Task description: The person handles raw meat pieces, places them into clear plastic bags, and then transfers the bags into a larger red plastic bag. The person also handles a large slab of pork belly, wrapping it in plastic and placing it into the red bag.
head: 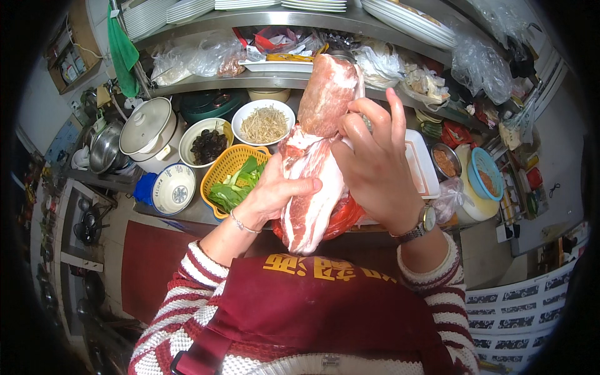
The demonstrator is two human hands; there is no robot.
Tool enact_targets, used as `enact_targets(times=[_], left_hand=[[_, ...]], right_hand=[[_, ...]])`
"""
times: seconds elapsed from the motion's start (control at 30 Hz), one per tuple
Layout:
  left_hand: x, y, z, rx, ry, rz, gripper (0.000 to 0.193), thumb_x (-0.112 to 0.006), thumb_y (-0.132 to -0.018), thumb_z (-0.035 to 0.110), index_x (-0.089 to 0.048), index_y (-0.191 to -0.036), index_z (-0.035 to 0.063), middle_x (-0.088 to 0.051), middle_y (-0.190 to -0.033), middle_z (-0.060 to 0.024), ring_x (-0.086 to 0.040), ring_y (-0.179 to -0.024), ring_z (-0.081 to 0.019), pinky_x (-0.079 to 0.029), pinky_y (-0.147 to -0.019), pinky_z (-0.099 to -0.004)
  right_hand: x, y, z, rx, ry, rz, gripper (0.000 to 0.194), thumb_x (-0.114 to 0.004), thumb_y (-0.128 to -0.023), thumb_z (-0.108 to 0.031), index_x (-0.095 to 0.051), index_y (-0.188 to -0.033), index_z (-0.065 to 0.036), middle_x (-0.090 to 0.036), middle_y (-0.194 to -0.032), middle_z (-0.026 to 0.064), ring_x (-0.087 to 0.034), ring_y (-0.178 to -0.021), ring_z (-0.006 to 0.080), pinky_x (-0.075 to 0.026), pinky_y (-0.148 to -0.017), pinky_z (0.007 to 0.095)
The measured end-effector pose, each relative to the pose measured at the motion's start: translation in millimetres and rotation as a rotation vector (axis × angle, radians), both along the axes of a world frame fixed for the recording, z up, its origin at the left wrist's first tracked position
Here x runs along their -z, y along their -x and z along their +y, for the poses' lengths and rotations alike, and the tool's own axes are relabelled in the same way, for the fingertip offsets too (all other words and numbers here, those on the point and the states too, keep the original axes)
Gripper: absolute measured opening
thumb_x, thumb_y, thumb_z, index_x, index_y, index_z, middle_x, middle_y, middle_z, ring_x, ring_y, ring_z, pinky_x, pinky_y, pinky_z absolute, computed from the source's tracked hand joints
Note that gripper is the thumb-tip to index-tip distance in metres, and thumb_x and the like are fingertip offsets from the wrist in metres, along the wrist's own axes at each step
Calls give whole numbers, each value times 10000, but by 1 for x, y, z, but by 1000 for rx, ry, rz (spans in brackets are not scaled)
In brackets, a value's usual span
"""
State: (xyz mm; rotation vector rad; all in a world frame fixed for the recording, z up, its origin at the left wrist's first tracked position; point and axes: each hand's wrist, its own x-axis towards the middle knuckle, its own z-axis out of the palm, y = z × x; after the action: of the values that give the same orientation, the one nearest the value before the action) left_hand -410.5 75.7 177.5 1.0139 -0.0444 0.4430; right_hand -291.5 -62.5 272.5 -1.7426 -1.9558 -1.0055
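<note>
A large piece of raw meat (pixel 311 187) with white fat streaks is held up in front of me, its thick pink end upward. My left hand (pixel 274 190) grips its left side, the thumb lying across the front. At the right edge of the meat is my right hand (pixel 375 154), thumb and forefinger bent against it and the other fingers raised; part of its contact is hidden behind the fingers. A red plastic bag (pixel 346 218) shows behind and below the meat.
Left of the meat stand a yellow basket (pixel 211 187) of leafy greens, a bowl (pixel 238 115) of sprouts, a bowl (pixel 185 145) of dark fungus, an empty patterned bowl (pixel 173 189) and a lidded pot (pixel 157 126). A white tray (pixel 429 164) and blue basket (pixel 476 164) stand right. A steel shelf (pixel 272 79) crosses behind.
</note>
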Motion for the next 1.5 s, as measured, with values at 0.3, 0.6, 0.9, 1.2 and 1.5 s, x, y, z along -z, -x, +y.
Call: enact_targets(times=[0.3, 0.6, 0.9, 1.2, 1.5], left_hand=[[3, -3, 5, 7, 55, 10, 647, -745, -781, -16, -465, -1363, -35, -645, -1193, -125, -666, -1053, -216, -557, -918, -361], [7, -1, 5, -25, 91, -21, 632, -730, -802, 7, -459, -1371, -42, -647, -1212, -138, -671, -1061, -226, -563, -920, -368], [6, 0, 7, -27, 153, 11, 631, -701, -806, -22, -449, -1384, -17, -640, -1217, -140, -673, -1061, -247, -572, -923, -384], [33, -15, 25, 2, 146, 103, 661, -692, -806, 36, -421, -1409, 11, -619, -1224, -135, -660, -1061, -254, -569, -913, -389], [72, -34, 37, 100, 151, 71, 534, -698, -850, 95, -500, -1331, -26, -662, -1146, -130, -670, -1013, -261, -568, -890, -388]], right_hand=[[4, -21, 8, -89, -17, 306, 77, -688, -716, -22, -638, -772, -42, -544, -992, 64, -468, -1152, 317, -346, -1066, 511], [17, -42, 5, -241, -26, 969, 38, -699, -802, -27, -720, -829, -11, -590, -972, 76, -542, -1027, 208, -443, -905, 323], [29, -62, -21, -479, -45, 1607, 68, -671, -855, 49, -719, -901, 35, -592, -1085, 58, -554, -1014, 134, -443, -900, 266], [66, -75, -121, -360, -363, 1732, 142, -665, -927, -42, -700, -1040, 37, -666, -1026, 81, -621, -945, 154, -490, -887, 282], [112, 6, -243, -79, -749, 1662, 160, -642, -952, -80, -704, -1060, 21, -704, -1034, 63, -624, -959, 134, -482, -893, 271]])
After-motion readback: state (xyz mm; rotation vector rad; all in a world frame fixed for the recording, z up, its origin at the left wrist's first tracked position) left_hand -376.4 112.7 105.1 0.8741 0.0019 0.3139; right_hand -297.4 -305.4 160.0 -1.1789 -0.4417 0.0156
